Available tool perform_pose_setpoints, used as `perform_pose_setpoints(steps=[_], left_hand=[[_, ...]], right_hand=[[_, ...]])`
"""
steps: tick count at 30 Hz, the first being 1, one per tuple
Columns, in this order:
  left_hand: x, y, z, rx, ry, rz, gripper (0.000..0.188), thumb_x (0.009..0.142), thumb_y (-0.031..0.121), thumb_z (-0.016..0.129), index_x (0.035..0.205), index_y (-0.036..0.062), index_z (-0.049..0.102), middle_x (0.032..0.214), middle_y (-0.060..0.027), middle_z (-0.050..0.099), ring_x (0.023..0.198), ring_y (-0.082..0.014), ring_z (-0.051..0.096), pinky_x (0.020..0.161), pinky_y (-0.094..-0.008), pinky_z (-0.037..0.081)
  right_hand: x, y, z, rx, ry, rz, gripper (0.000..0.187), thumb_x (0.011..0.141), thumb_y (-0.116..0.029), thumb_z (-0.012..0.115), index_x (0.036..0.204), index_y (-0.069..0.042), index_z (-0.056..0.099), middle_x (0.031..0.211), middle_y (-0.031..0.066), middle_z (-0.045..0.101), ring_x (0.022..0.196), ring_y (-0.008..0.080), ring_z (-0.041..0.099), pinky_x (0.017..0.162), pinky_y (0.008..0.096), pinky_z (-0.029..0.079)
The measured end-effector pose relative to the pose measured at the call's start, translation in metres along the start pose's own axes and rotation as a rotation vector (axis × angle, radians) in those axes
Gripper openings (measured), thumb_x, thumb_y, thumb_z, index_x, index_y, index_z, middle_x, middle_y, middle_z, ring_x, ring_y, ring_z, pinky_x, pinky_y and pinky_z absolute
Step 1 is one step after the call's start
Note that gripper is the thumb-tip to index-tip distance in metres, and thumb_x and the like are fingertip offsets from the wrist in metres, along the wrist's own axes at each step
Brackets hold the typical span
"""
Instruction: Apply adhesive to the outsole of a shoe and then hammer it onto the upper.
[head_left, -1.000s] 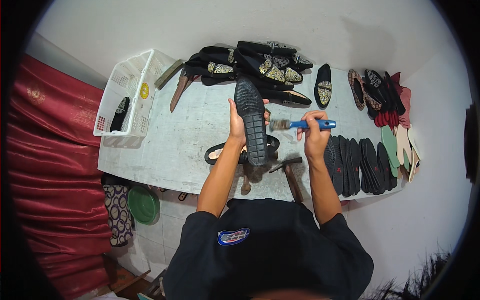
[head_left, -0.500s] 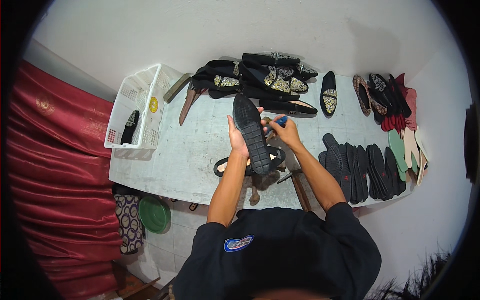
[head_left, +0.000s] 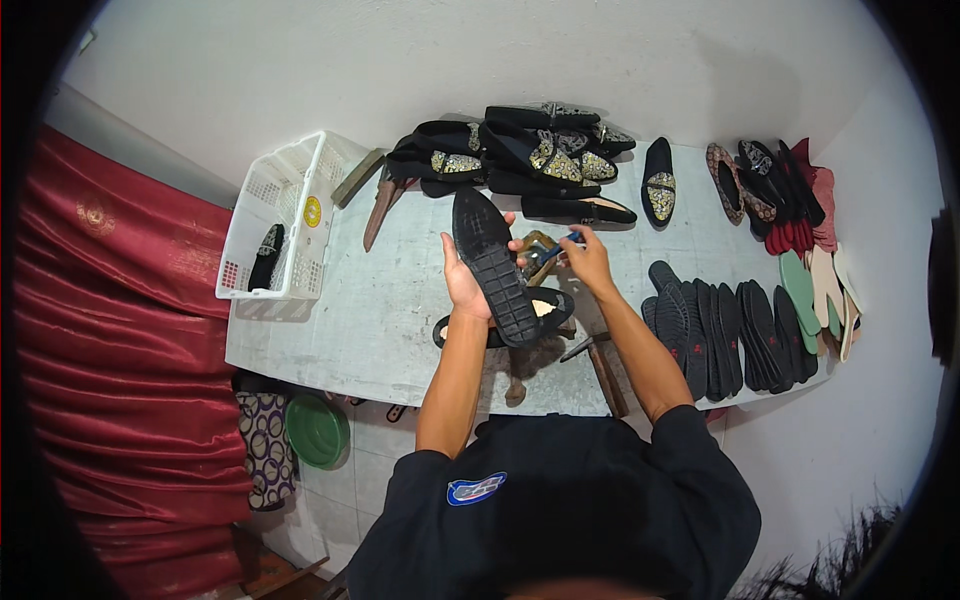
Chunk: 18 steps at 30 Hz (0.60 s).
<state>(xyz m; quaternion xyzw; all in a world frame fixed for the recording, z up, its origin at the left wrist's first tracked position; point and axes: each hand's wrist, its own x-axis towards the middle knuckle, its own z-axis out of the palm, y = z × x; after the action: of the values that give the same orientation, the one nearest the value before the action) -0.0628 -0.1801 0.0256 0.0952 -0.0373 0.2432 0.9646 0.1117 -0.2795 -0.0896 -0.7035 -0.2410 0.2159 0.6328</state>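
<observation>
My left hand [head_left: 466, 284] is closed around a black shoe [head_left: 494, 268], held tilted with its treaded sole facing up. Some of the fingers show past the sole's right edge. Just right of it, my right hand [head_left: 589, 262] pinches a blue-handled tool [head_left: 568, 244], perhaps a brush. The tool's far end reaches to a yellowish container [head_left: 540, 246] behind the shoe; its tip is too small to make out. Below the held shoe, another black shoe [head_left: 553, 308] with a pale inside lies on the table, partly covered.
A heap of black shoes with glittery trim [head_left: 540, 150] lies at the back. Black soles [head_left: 700, 335] and pale and green insoles [head_left: 797, 290] lie on the right. A hammer [head_left: 605, 375] rests near the front edge. On the left stands a white basket [head_left: 312, 245].
My right hand has drawn slightly right, away from the shoe, and the tool now points at the yellowish container. The shoe has shifted a little left and tilted more.
</observation>
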Motion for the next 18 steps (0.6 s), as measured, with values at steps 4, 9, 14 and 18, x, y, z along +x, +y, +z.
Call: perform_pose_setpoints(steps=[4, 9, 14, 18], left_hand=[[-0.004, -0.007, 0.030, -0.006, -0.059, -0.070, 0.077, 0.095, 0.068, 0.024, 0.139, 0.0086, 0.044, 0.137, -0.0145, 0.047, 0.090, -0.0254, 0.049, 0.077, -0.0421, 0.049], [-0.012, -0.004, 0.055, 0.095, -0.105, -0.046, 0.079, 0.094, 0.069, 0.023, 0.139, 0.0078, 0.044, 0.139, -0.0159, 0.045, 0.093, -0.0272, 0.050, 0.080, -0.0426, 0.048], [-0.015, -0.009, 0.069, 0.257, -0.138, -0.038, 0.084, 0.094, 0.070, 0.021, 0.136, 0.0008, 0.045, 0.140, -0.0176, 0.045, 0.098, -0.0256, 0.059, 0.083, -0.0392, 0.052], [-0.026, -0.009, 0.076, 0.406, -0.159, 0.000, 0.075, 0.096, 0.064, 0.032, 0.140, 0.0034, 0.041, 0.138, -0.0163, 0.047, 0.099, -0.0230, 0.058, 0.086, -0.0374, 0.051]], right_hand=[[0.014, 0.008, -0.023, -0.275, 0.248, -0.188, 0.046, 0.078, -0.022, 0.072, 0.116, -0.002, 0.059, 0.111, 0.0223, 0.059, 0.083, 0.0311, 0.065, 0.076, 0.0387, 0.052], [-0.005, -0.072, -0.037, -0.165, 0.201, -0.139, 0.037, 0.079, -0.016, 0.070, 0.112, -0.002, 0.061, 0.116, 0.0202, 0.055, 0.091, 0.0277, 0.063, 0.076, 0.0339, 0.052], [-0.051, -0.173, -0.038, 0.039, 0.017, -0.221, 0.017, 0.088, -0.010, 0.065, 0.100, 0.001, 0.064, 0.081, 0.0042, 0.066, 0.071, 0.0085, 0.060, 0.060, 0.0229, 0.048], [-0.085, -0.234, -0.026, 0.097, -0.124, -0.270, 0.017, 0.090, -0.013, 0.065, 0.099, 0.001, 0.063, 0.084, 0.0038, 0.066, 0.073, 0.0075, 0.060, 0.059, 0.0225, 0.048]])
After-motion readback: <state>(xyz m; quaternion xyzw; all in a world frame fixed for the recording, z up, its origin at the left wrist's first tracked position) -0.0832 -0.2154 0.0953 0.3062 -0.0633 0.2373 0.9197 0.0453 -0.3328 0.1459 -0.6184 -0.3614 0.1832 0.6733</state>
